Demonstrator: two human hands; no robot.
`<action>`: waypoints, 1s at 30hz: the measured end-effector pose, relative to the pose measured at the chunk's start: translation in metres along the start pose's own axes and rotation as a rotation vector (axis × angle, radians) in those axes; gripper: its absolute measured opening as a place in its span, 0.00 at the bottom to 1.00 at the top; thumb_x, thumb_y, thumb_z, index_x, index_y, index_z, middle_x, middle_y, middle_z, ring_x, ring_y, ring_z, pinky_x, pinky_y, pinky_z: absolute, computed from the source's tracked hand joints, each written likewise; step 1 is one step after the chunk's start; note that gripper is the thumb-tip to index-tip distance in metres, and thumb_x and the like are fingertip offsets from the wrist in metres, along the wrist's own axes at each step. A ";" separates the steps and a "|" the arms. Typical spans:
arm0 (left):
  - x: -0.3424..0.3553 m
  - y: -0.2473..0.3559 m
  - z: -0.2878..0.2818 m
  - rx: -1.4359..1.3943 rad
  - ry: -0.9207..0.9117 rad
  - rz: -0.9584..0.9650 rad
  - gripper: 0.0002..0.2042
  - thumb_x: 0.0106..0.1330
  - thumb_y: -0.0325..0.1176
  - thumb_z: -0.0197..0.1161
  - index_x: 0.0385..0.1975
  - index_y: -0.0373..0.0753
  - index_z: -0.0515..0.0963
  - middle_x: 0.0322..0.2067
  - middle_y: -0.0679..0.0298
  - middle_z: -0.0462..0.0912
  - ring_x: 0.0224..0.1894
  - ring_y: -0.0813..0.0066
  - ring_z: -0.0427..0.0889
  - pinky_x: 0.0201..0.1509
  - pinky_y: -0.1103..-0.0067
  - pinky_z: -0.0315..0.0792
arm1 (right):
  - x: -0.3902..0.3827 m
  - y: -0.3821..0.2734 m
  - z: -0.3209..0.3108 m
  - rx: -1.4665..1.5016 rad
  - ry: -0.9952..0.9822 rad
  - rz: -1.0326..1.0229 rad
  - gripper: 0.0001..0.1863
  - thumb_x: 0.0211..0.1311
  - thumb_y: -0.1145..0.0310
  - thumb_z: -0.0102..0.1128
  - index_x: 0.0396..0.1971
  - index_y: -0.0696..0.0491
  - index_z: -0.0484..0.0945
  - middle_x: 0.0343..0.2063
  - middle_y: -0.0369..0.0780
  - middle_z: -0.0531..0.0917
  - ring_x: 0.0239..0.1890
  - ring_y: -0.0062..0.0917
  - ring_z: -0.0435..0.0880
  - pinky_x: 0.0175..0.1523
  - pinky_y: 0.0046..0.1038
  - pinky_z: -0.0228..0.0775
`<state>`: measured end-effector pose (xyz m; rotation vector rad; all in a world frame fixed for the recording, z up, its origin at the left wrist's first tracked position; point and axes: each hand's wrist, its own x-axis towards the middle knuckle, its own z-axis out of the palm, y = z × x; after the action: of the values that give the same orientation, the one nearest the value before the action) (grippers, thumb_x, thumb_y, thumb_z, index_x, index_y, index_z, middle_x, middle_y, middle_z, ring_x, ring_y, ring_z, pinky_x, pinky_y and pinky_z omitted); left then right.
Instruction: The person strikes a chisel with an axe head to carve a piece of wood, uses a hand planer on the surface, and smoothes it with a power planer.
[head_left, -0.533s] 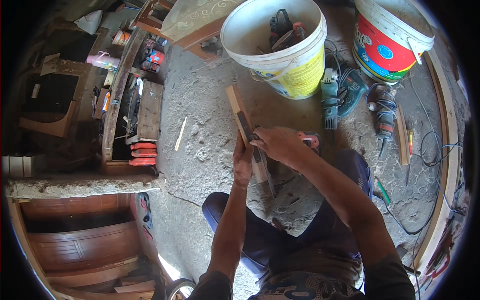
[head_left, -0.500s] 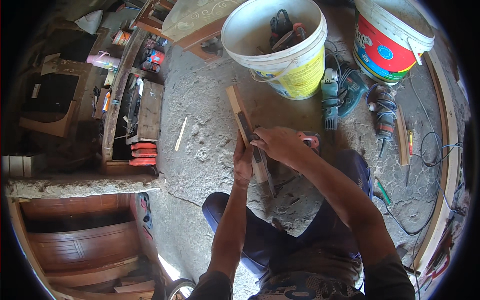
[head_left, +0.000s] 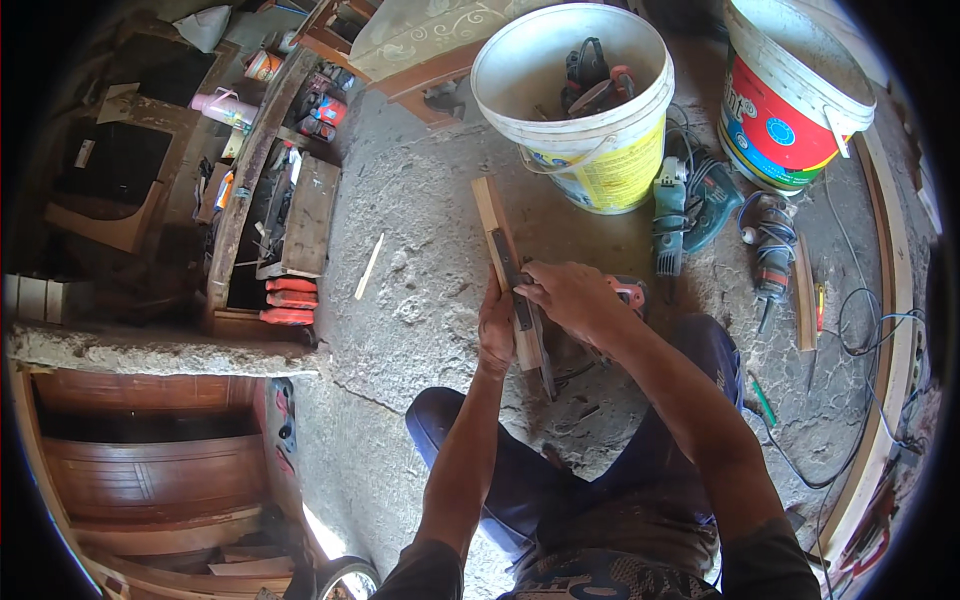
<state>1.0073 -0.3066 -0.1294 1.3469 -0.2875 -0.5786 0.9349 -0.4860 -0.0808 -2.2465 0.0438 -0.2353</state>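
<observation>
My left hand (head_left: 496, 330) is wrapped round a wooden strip (head_left: 488, 205) held at a slant between my knees. Along the strip's face lies a long, narrow dark metal piece (head_left: 503, 255); its exact kind does not show. Over its middle my right hand (head_left: 570, 295) is closed, thumb and fingers pinched together against a small dark part that I cannot make out. A thin dark bar (head_left: 547, 380) sticks out below the strip's lower end. Behind my right hand is a red and black power tool (head_left: 630, 291), partly hidden by it.
Ahead stand a white and yellow bucket (head_left: 600, 170) with tools inside and a red paint bucket (head_left: 765, 120). An angle grinder (head_left: 668, 220) and another corded tool (head_left: 772, 250) lie at right among cables. A wooden box (head_left: 312, 215) and orange-red bottles (head_left: 290, 300) are at left.
The view has shifted slightly, so the buckets and tools sit lower and further right. Both hands keep their hold on the strip, with hardly any movement.
</observation>
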 end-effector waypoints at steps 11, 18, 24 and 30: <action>-0.003 0.021 -0.057 0.540 0.112 -0.006 0.25 0.74 0.28 0.56 0.69 0.26 0.62 0.49 0.53 0.82 0.49 0.68 0.82 0.56 0.74 0.75 | -0.004 -0.016 -0.012 0.019 -0.070 0.096 0.21 0.72 0.50 0.57 0.51 0.53 0.79 0.37 0.49 0.86 0.44 0.49 0.85 0.49 0.47 0.75; -0.021 0.158 -0.107 1.554 -0.305 0.493 0.16 0.72 0.31 0.54 0.58 0.37 0.74 0.42 0.47 0.85 0.43 0.47 0.86 0.47 0.61 0.81 | 0.006 -0.020 -0.008 -0.179 0.307 -0.294 0.25 0.62 0.61 0.69 0.56 0.52 0.75 0.56 0.44 0.80 0.63 0.38 0.76 0.62 0.43 0.71; -0.047 0.278 -0.070 1.665 -0.456 -0.027 0.16 0.65 0.30 0.58 0.52 0.37 0.80 0.41 0.50 0.87 0.43 0.52 0.87 0.49 0.66 0.80 | 0.018 -0.075 0.012 -0.249 0.250 -0.513 0.37 0.52 0.63 0.77 0.63 0.51 0.71 0.56 0.44 0.78 0.64 0.37 0.74 0.67 0.42 0.67; -0.049 0.283 -0.045 1.893 -0.476 0.387 0.22 0.57 0.29 0.65 0.55 0.40 0.81 0.47 0.56 0.86 0.52 0.58 0.84 0.63 0.61 0.71 | 0.009 -0.056 0.053 -0.047 0.003 -0.253 0.30 0.52 0.62 0.74 0.54 0.53 0.72 0.35 0.45 0.86 0.39 0.44 0.88 0.47 0.42 0.79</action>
<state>1.0539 -0.2115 0.1413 2.7848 -1.7410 -0.1388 0.9503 -0.4111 -0.0692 -2.2967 -0.2373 -0.3767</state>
